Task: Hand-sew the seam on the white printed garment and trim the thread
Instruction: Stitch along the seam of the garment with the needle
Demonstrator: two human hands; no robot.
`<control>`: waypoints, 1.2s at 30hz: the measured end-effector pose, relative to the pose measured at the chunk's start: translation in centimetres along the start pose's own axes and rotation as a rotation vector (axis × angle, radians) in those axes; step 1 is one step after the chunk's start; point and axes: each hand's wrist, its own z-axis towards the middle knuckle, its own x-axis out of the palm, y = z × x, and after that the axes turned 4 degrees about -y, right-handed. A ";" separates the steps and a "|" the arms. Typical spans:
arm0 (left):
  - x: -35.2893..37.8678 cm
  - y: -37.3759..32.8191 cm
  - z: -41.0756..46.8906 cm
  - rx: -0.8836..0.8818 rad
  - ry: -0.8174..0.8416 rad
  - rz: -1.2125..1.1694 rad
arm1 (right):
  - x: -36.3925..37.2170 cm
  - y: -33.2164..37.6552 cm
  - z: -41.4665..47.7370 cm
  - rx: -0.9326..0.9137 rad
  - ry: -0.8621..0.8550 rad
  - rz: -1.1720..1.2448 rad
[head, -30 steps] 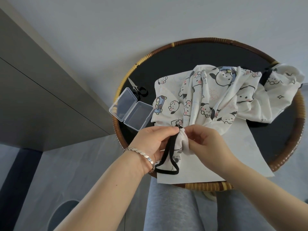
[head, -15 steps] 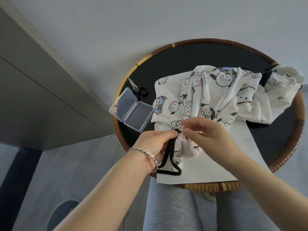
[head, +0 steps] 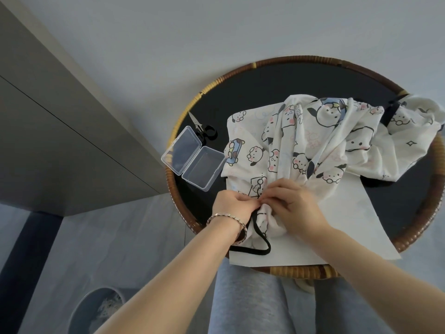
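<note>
Looking down at the round table, with its dark top and woven rim, I take it as my landmark. The white printed garment lies bunched across the table's middle and right side, its near end gathered toward the table's near edge, on top of a white sheet spread there.

My left hand is closed over that gathered end, fingers curled in and pinching cloth; a metal bracelet sits on the wrist. My right hand is curled shut too, its fingertips meeting the left hand's at the same bunch of fabric. I cannot tell whether either one has a needle or thread in it.

A black strap loops out from under the hands onto the sheet, toward the table's near rim.

At the table's left edge, an open clear plastic box lies flat, lid hinged back. Just behind it, small black-handled scissors rest on the dark top, apart from both hands.
</note>
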 end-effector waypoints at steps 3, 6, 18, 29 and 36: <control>0.3 0.2 0.9 -0.005 -0.019 0.098 | 0.0 -0.4 0.2 0.033 0.014 0.032; 0.2 0.0 1.5 -0.011 -0.004 0.184 | 0.0 -0.5 0.2 0.033 0.000 0.045; 0.0 -0.1 1.5 0.094 0.000 0.293 | 0.9 0.0 0.2 -0.027 -0.047 0.015; -0.4 0.3 1.4 0.334 -0.115 0.327 | -2.9 5.8 3.0 0.233 -0.204 0.515; -2.1 -1.8 1.0 0.479 -0.248 0.268 | -4.2 5.7 2.1 0.034 -0.174 0.163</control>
